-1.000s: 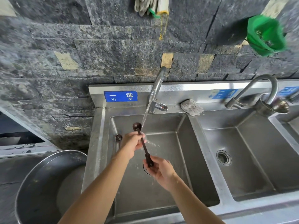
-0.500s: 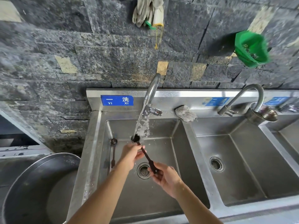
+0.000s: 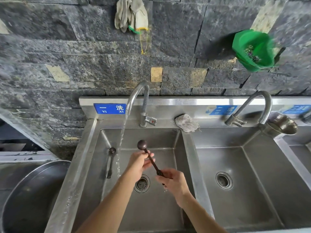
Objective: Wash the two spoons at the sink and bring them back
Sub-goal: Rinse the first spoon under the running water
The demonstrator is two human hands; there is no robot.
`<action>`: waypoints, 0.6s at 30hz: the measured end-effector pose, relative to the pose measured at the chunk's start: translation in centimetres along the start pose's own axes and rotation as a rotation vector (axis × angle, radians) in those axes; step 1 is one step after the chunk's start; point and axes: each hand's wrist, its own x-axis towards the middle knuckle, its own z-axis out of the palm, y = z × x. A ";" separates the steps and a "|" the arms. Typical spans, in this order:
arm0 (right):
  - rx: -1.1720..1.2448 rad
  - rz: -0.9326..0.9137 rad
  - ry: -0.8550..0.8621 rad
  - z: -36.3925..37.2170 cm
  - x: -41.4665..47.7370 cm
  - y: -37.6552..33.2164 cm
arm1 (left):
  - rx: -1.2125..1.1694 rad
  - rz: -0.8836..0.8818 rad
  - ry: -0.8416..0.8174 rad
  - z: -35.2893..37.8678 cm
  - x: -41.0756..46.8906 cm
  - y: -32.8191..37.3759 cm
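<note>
A dark brown wooden spoon (image 3: 146,153) is held over the left basin of the steel sink (image 3: 87,158), its round bowl up and to the right of the water stream. My left hand (image 3: 138,163) pinches its stem just below the bowl. My right hand (image 3: 173,180) grips the handle end. A second spoon (image 3: 111,161) leans against the basin's left wall, bowl up. The faucet (image 3: 134,100) runs; the water stream (image 3: 122,140) falls left of my hands, beside the leaning spoon.
A drain (image 3: 142,183) sits under my hands. A grey scrub cloth (image 3: 186,122) lies on the ledge between basins. To the right are a second basin (image 3: 239,182), a second faucet (image 3: 252,106) and a metal cup (image 3: 280,126). A large steel bowl (image 3: 25,199) stands left.
The spoon's bowl was under the running water half a second ago; now it is out of the stream, to its right. Both hands keep their grip.
</note>
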 end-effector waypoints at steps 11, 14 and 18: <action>-0.259 -0.233 0.106 -11.9 3.1 -1.5 | 0.181 0.062 -0.093 12.9 0.3 -2.7; -0.292 -0.276 0.158 -15.2 3.8 -2.1 | 0.251 0.086 -0.115 16.6 0.5 -3.6; -0.390 -0.274 0.170 -19.5 4.9 -2.3 | 0.337 0.110 -0.081 21.3 1.3 -5.7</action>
